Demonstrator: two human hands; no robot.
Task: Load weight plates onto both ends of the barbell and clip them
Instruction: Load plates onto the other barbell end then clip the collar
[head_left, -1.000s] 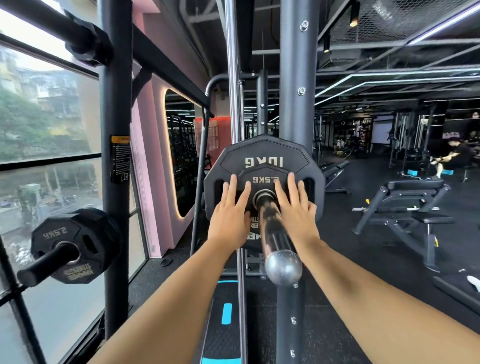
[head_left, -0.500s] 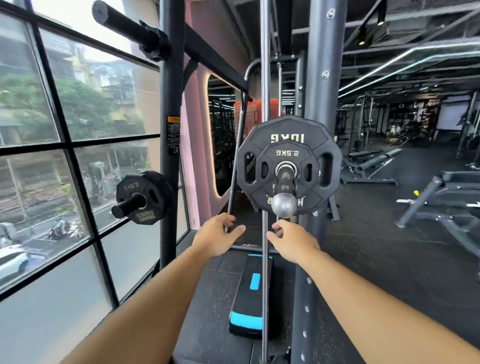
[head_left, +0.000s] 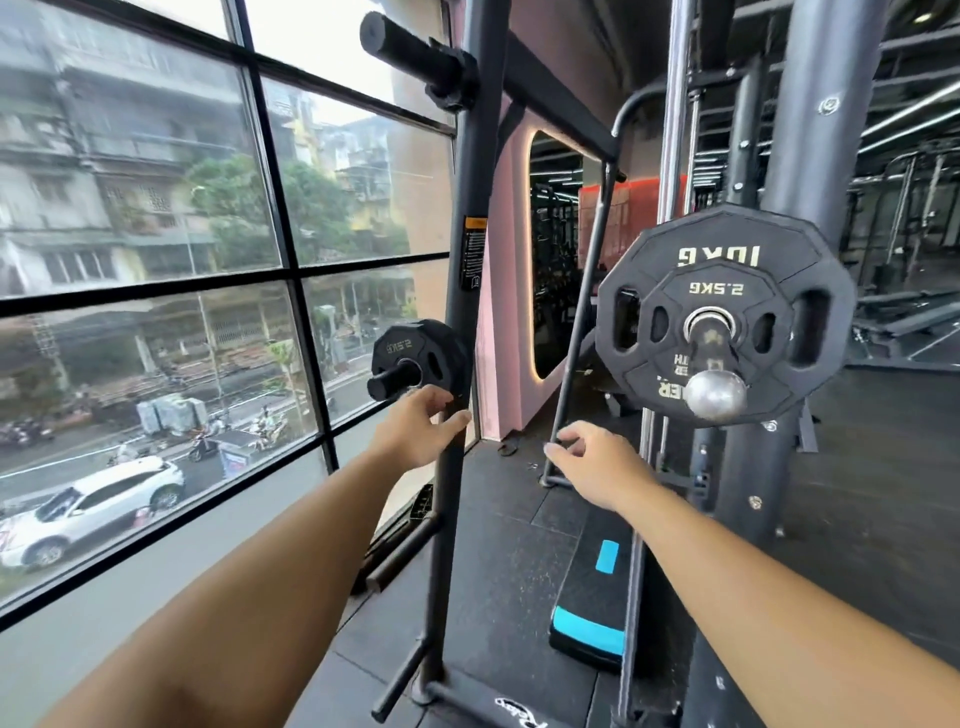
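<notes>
The 2.5 kg plate sits on the barbell sleeve, flat against the 10 kg plate behind it, with bare chrome sleeve showing in front of both. A second ago both hands pressed flat on that small plate; now they have come off it and dropped below and to the left, and the view has swung toward the window. So the push seems finished, and this end looks loaded but not clipped: no collar shows on the sleeve.

The left hand reaches out beside the storage rack post, its fingers loosely curled and holding nothing, just under a spare 2.5 kg plate hanging on a rack peg. The right hand hangs in mid-air between the rack and the barbell, fingers relaxed and empty. The person is probably going for that spare plate for the other end, though a search for a clip cannot be ruled out.
</notes>
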